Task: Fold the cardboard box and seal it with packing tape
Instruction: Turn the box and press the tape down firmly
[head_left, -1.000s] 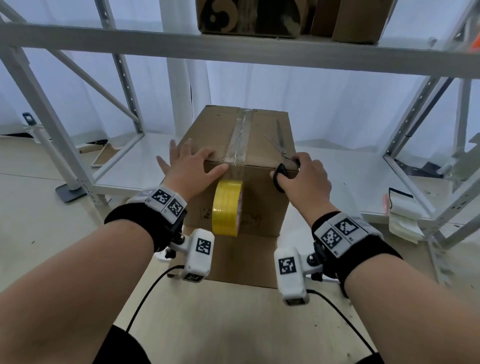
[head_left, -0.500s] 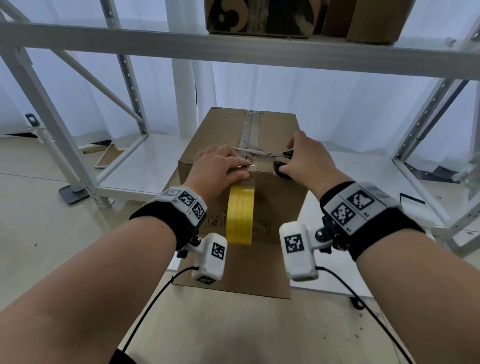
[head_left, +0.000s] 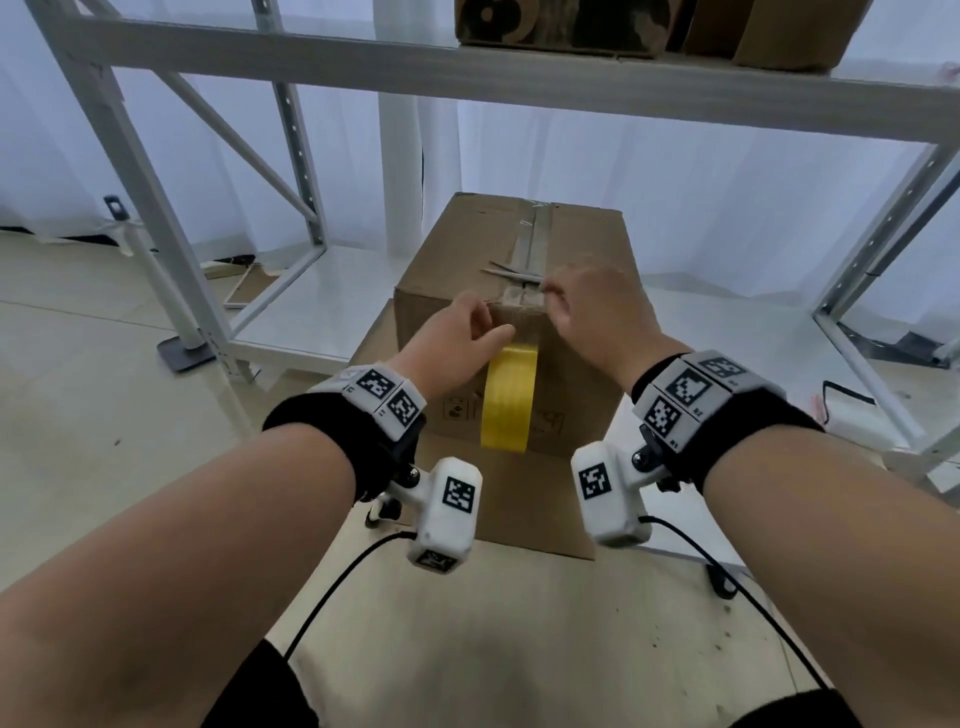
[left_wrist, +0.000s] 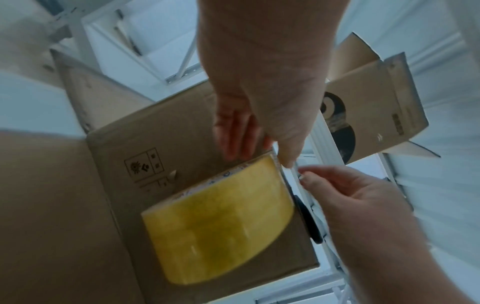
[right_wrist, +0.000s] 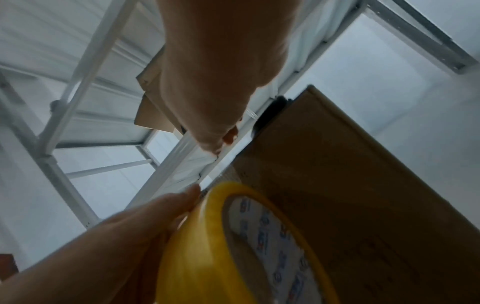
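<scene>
right hand (head_left: 597, 306) hides the scissors' (head_left: 511, 274) handles; both wrist views blur.

My forearms are bare. On each wrist I wear a wide black strap: the left wristband (head_left: 332, 441) toward the lower left of the frame, the right wristband (head_left: 748, 441) toward the right. A pale grey faceted block sits on top of each strap, its faces printed with black-and-white square tags; the left marker block (head_left: 387, 397) shows two tags, the right marker block (head_left: 693, 395) three. A white, rounded left wrist camera (head_left: 449, 512) and right wrist camera (head_left: 610, 493) hang on small black joints, each bearing a tag. A thin black cable (head_left: 332, 592) trails from each camera toward the bottom edge.
</scene>
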